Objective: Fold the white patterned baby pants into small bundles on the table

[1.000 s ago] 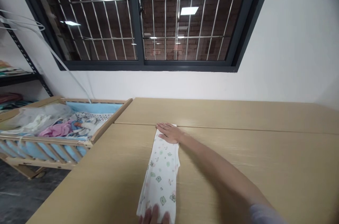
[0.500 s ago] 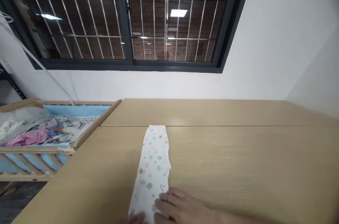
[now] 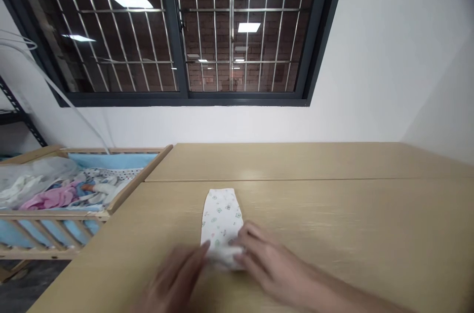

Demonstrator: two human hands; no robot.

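White baby pants [image 3: 221, 216] with a small green and grey print lie folded into a narrow strip on the wooden table. Their far end is flat, while the near end is turned up in a fold or roll, blurred by motion. My left hand [image 3: 177, 276] is at the left of this near end, fingertips and thumb closed on its edge, the hand smeared by movement. On the other side, my right hand [image 3: 264, 258] pinches the right end of the fold, its fingers curled over the cloth.
The light wooden table [image 3: 333, 224] has a seam running across its far part. To the left stands a wooden crib [image 3: 92, 215] with blue lining, holding a pile of clothes [image 3: 55, 195] and a plastic bag. Behind are a white wall and a barred window [image 3: 177, 98].
The near end of the pants has been folded away from me, so the strip is shorter. Both hands have come further into view, and the left now grips the cloth.
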